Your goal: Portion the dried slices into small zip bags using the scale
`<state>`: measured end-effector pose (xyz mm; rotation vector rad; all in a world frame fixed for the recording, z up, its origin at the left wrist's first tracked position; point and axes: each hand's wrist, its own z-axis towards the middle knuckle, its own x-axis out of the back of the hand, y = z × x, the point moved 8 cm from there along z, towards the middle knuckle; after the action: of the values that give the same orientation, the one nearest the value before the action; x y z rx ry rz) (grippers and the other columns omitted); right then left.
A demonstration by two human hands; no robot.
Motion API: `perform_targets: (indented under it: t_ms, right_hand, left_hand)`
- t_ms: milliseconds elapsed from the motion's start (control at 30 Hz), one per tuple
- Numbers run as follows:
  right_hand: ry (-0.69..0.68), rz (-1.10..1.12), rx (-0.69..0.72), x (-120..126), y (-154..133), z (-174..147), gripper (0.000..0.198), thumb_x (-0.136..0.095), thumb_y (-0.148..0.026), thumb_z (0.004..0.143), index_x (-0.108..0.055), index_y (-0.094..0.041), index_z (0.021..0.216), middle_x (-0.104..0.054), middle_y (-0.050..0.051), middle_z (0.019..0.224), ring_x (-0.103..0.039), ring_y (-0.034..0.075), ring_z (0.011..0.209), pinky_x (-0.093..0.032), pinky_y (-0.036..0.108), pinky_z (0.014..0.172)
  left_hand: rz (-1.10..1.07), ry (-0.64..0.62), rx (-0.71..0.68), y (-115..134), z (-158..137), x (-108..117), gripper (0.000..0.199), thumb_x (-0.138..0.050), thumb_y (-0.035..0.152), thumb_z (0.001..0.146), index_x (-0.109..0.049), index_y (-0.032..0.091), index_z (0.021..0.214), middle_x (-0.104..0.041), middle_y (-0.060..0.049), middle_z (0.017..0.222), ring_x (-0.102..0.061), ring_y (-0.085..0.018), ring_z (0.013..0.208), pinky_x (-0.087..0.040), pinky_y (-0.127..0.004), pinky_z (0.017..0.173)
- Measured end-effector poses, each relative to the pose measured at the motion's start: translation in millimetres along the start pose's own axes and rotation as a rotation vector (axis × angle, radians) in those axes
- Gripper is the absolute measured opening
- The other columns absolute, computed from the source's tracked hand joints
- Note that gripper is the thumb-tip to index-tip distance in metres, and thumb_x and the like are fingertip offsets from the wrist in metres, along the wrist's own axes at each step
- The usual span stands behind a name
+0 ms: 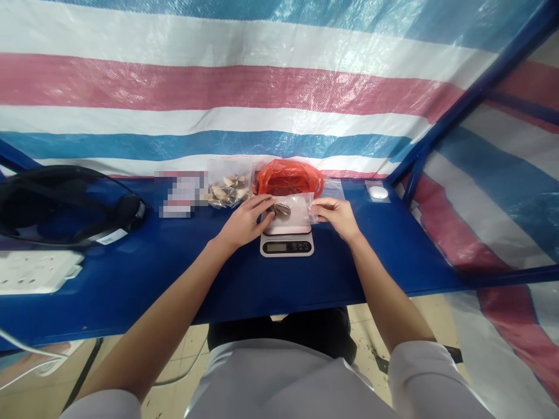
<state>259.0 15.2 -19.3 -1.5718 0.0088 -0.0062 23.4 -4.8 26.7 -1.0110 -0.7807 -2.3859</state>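
A small clear plastic bag point(299, 208) with dark brown dried pieces inside is stretched sideways above a white digital kitchen scale point(287, 247). My left hand point(248, 220) grips the bag's left end, thumb and fingers around the part with the brown pieces. At the other end, my right hand point(336, 216) pinches the bag's edge between thumb and fingers. Just behind the scale sits an open red plastic bag point(290, 174). To its left lies a larger clear bag of pale dried slices point(227, 191). The scale's display is too small to read.
The blue table point(174, 279) carries a black headset-like object point(65, 203) and a white power strip point(39, 270) at left. A blurred-out card point(181, 195) lies near the back. A white oval object point(378, 193) is at right. Striped sheeting point(236, 87) and blue frame bars point(471, 87) surround the table.
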Motion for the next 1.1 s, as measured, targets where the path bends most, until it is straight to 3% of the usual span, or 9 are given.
perform_targets:
  t_ms: [133, 300, 433, 567, 767, 867, 967, 1100]
  right_hand:
    - [-0.046, -0.005, 0.008, -3, -11, -3, 0.037, -0.091, -0.042, 0.054, -0.079, -0.02, 0.082, -0.075, 0.001, 0.077, -0.07, 0.018, 0.074, -0.061, 0.031, 0.066]
    - [-0.157, -0.113, 0.147, -14, -45, -1, 0.027, -0.086, -0.039, 0.062, -0.08, -0.02, 0.08, -0.076, 0.002, 0.078, -0.067, 0.016, 0.068, -0.057, 0.03, 0.064]
    - [-0.257, -0.238, 0.276, -28, -74, 4, 0.021, -0.082, -0.037, 0.068, -0.081, -0.021, 0.081, -0.078, 0.003, 0.081, -0.069, 0.018, 0.072, -0.057, 0.033, 0.07]
    - [-0.313, -0.292, 0.394, -37, -95, 9, 0.015, -0.079, -0.034, 0.071, -0.081, -0.022, 0.08, -0.079, 0.003, 0.085, -0.072, 0.021, 0.08, -0.057, 0.036, 0.077]
    - [-0.353, -0.303, 0.432, -40, -106, 16, 0.014, -0.076, -0.033, 0.075, -0.081, -0.022, 0.082, -0.079, 0.004, 0.088, -0.073, 0.023, 0.084, -0.057, 0.037, 0.081]
    - [-0.282, -0.31, 0.46, -32, -106, 21, 0.016, -0.077, -0.033, 0.076, -0.081, -0.023, 0.087, -0.079, 0.004, 0.094, -0.074, 0.023, 0.091, -0.057, 0.038, 0.089]
    - [-0.131, -0.243, 0.477, -17, -97, 27, 0.02, -0.08, -0.035, 0.074, -0.081, -0.024, 0.091, -0.079, 0.004, 0.1, -0.072, 0.023, 0.1, -0.054, 0.04, 0.098]
    - [0.021, -0.026, 0.23, -6, -56, 41, 0.037, -0.085, -0.044, 0.066, -0.079, -0.022, 0.095, -0.079, 0.005, 0.097, -0.074, 0.024, 0.091, -0.061, 0.039, 0.083]
  left_hand:
    - [0.017, 0.012, 0.011, 4, 9, 3, 0.034, -0.051, 0.036, 0.098, -0.069, 0.017, 0.119, -0.07, -0.015, 0.121, -0.067, -0.027, 0.112, -0.051, -0.044, 0.103]
    - [-0.048, -0.011, 0.063, 14, 34, 4, 0.035, -0.049, 0.037, 0.097, -0.072, 0.016, 0.113, -0.073, -0.013, 0.115, -0.067, -0.026, 0.109, -0.05, -0.042, 0.101]
    - [-0.261, -0.058, 0.202, 7, 52, 1, 0.041, -0.049, 0.043, 0.096, -0.071, 0.019, 0.122, -0.072, -0.009, 0.123, -0.067, -0.025, 0.111, -0.049, -0.037, 0.102]
    - [-0.522, -0.161, 0.299, 0, 63, -9, 0.044, -0.056, 0.051, 0.092, -0.071, 0.023, 0.123, -0.075, -0.005, 0.119, -0.069, -0.025, 0.104, -0.053, -0.033, 0.092]
    - [-0.778, -0.181, 0.46, -13, 66, -17, 0.037, -0.074, 0.051, 0.079, -0.079, 0.023, 0.103, -0.077, -0.007, 0.103, -0.069, -0.023, 0.093, -0.053, -0.032, 0.084]
    - [-0.81, -0.114, 0.538, -22, 62, -17, 0.031, -0.076, 0.049, 0.077, -0.078, 0.021, 0.092, -0.075, -0.006, 0.092, -0.067, -0.019, 0.083, -0.052, -0.029, 0.077]
    - [-0.864, 0.045, 0.61, -29, 53, -18, 0.029, -0.078, 0.047, 0.075, -0.076, 0.019, 0.084, -0.074, -0.005, 0.085, -0.066, -0.017, 0.077, -0.051, -0.028, 0.072]
    - [-0.994, 0.328, 0.695, -32, 38, -23, 0.031, -0.082, 0.045, 0.07, -0.072, 0.018, 0.08, -0.071, -0.003, 0.076, -0.063, -0.015, 0.07, -0.05, -0.026, 0.065]
